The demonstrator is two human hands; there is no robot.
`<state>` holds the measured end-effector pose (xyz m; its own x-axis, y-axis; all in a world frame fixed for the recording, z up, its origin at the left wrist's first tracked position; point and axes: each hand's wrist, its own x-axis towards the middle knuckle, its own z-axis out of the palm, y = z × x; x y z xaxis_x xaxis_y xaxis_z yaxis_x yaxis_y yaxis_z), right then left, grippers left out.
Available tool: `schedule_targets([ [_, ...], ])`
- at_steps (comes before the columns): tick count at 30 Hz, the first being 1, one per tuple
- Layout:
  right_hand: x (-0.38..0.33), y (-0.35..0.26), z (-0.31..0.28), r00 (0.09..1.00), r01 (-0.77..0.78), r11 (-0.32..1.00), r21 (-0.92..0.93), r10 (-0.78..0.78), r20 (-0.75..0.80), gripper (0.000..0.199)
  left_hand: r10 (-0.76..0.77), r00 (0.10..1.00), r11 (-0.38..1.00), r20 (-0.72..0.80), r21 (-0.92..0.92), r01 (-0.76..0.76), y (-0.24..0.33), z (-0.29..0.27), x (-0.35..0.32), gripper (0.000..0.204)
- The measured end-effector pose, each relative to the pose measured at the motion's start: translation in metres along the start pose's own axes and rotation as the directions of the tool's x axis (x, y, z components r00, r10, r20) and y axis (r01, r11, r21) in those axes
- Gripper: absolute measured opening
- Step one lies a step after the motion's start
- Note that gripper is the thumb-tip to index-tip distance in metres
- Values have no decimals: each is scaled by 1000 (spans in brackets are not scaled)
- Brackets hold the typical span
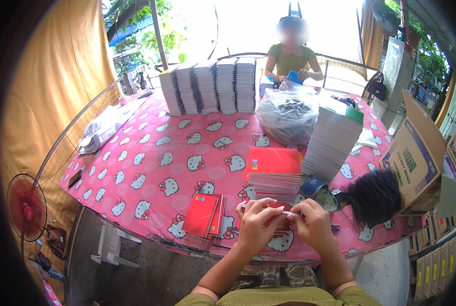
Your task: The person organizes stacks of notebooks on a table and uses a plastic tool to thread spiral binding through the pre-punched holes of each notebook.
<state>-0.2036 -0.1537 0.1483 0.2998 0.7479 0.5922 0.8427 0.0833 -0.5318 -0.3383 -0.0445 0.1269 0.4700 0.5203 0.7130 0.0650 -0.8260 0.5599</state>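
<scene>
Both forearms came up from below, wrists bent inward. Left hand (pixel 256 224) and right hand (pixel 312 220) pinched a red notebook (pixel 274 220) together at the table's (pixel 151 153) near edge, fingers curled on its top edge, just below the red stack (pixel 274 173).

red notebook (pixel 275 220), prob. flat, table edge

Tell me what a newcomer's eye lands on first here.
First the pink cartoon-cat tablecloth across the whole table, with a row of tall spiral notebook stacks at its far edge. Near the front, a stack of red notebooks sits just beyond the left hand and right hand, which together hold a red notebook.
</scene>
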Motion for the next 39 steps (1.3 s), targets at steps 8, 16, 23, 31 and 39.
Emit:
schedule_targets([
  [8,4,-9,-8,991,-125,986,112,118,66,15,17,1000,1000,23,-6,-17,-7,1,-4,23],
  [16,5,-12,-7,997,-76,992,99,75,11,14,5,1000,998,14,66,-6,-7,4,-5,25],
  [23,1,-6,-4,996,-89,991,104,87,21,9,-20,1000,999,3,40,20,-4,7,-6,23],
  [31,-1,-12,0,998,-65,998,3,65,-11,7,-6,1000,997,-2,74,7,-1,4,-6,23],
  [39,2,-13,-6,989,-145,989,21,145,23,13,-23,1000,999,4,29,23,-5,6,-6,24],
])
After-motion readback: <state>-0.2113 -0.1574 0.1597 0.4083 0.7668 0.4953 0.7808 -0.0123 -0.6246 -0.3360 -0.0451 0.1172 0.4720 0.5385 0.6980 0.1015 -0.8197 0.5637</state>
